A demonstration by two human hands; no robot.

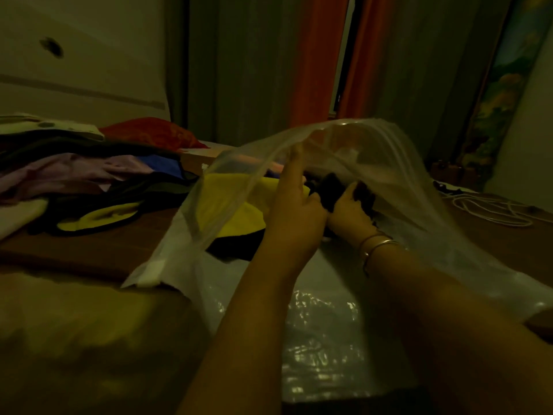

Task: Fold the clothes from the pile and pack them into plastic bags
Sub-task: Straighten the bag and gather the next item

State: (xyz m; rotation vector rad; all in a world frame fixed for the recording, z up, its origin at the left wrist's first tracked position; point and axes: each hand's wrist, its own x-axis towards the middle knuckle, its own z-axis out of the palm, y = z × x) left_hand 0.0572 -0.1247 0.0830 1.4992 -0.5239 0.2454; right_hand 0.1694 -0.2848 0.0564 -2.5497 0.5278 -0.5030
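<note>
A clear plastic bag (398, 163) arches open over both my hands in the middle of the view. My left hand (294, 211) is inside the bag's mouth, fingers raised against its upper sheet, thumb curled on a dark folded garment (335, 190). My right hand (348, 214), with bangles on the wrist, grips the same dark garment from the right. A yellow and black garment (230, 211) lies under the bag's left side. The pile of clothes (74, 175) sits to the left on the bed.
More crinkled plastic (323, 339) lies on the bed in front of me. A white cord (490, 211) lies at the right. A red pillow (155, 133) rests behind the pile. Orange curtains (317, 70) hang at the back.
</note>
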